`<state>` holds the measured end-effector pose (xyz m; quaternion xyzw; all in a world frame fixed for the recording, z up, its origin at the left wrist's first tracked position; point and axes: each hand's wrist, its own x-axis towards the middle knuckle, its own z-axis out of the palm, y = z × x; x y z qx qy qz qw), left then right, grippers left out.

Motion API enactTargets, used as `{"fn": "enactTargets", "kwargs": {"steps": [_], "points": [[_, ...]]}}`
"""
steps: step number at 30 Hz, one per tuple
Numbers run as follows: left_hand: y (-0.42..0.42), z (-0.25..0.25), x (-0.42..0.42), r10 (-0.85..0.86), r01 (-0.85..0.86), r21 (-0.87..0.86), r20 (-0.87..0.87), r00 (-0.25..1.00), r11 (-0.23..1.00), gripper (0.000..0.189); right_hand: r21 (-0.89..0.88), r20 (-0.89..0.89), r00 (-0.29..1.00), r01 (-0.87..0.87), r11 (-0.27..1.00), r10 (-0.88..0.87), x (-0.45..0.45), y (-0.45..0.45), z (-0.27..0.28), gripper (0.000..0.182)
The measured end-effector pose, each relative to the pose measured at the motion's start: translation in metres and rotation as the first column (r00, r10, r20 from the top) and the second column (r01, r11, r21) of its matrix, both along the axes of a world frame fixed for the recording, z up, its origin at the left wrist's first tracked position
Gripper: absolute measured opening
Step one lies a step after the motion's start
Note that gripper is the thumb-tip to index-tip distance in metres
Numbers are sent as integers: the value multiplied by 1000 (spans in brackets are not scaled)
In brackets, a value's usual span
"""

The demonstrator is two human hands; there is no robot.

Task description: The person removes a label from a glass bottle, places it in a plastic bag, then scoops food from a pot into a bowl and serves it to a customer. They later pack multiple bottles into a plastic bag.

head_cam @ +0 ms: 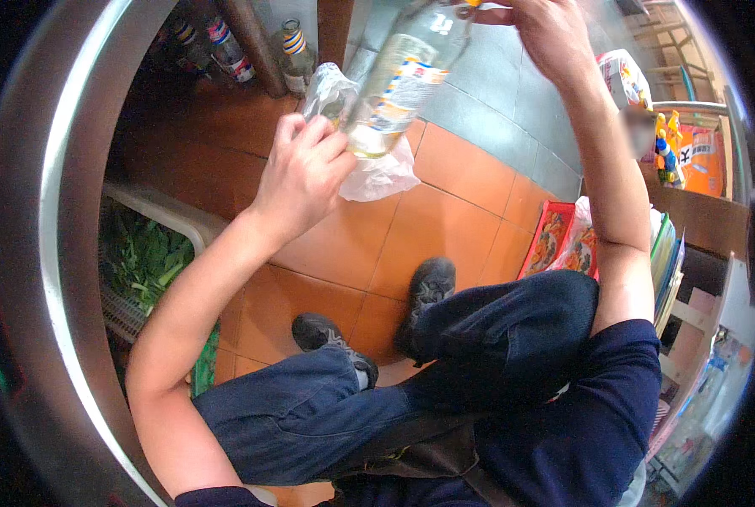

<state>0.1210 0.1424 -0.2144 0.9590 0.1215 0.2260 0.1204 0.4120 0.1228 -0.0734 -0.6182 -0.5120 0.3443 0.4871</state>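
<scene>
A clear glass bottle [409, 82] with a printed label hangs tilted over the tiled floor, with a little pale liquid at its base. My right hand [548, 35] grips it near the neck, at the top edge of the view, where the mouth is cut off. My left hand [308, 171] pinches a crumpled, translucent plastic bag [380, 177] beside the bottle's base. Part of that bag bunches up above my left knuckles and part droops below the bottle. Whether my left fingers also touch the glass, I cannot tell.
Several glass bottles [294, 51] stand on the floor at upper left, near brown table legs. A plastic crate of leafy greens [146, 253] sits at left under a metal-edged table [57, 253]. Red printed packaging [548, 234] and upright folders [666, 253] are at right.
</scene>
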Motion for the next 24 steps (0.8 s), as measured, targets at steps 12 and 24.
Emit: {"fn": "enactTargets", "kwargs": {"steps": [12,24], "points": [[1,-10,-18,-66,66,7,131,989,998,21,-151,491,808,-289,945,325,-67,9,-76,46],[5,-15,-13,-51,67,-142,110,993,988,26,-588,306,267,-702,402,914,-84,17,-119,39]]}}
